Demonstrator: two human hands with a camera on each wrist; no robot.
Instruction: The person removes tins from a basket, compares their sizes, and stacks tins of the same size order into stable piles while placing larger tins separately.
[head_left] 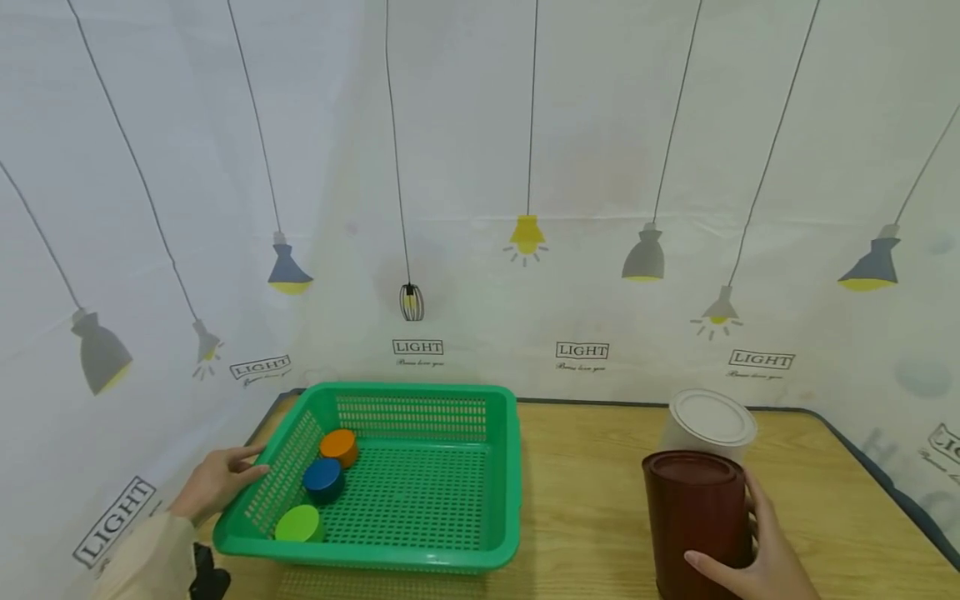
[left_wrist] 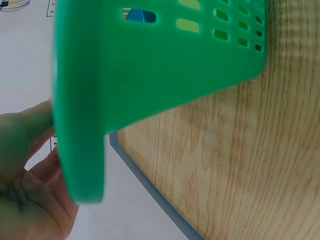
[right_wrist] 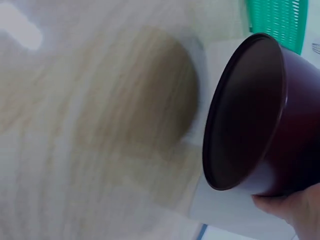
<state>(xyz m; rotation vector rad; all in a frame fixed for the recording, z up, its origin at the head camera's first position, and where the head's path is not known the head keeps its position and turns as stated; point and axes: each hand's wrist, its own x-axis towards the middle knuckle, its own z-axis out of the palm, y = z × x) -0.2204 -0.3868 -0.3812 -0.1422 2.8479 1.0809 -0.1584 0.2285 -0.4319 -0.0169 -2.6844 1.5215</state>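
My right hand (head_left: 772, 542) grips a dark maroon can (head_left: 693, 517), fingers round its far side and the thumb across its front. The right wrist view shows the can's round end (right_wrist: 245, 115) tilted above the tabletop, with a shadow below. My left hand (head_left: 217, 479) touches the left rim of a green plastic basket (head_left: 510, 475), its fingertips lying against the rim. Inside, along the left wall, sit an orange round piece (head_left: 339, 447), a blue one (head_left: 324, 481) and a lime green one (head_left: 299, 524). In the left wrist view the rim hides some fingertips.
A white can (head_left: 708, 417) stands behind the maroon can, partly covered by it. The wood-grain table (head_left: 585, 492) has a dark edge (head_left: 600, 402). Behind it hangs a pale wall sheet (head_left: 465, 167) printed with lamps.
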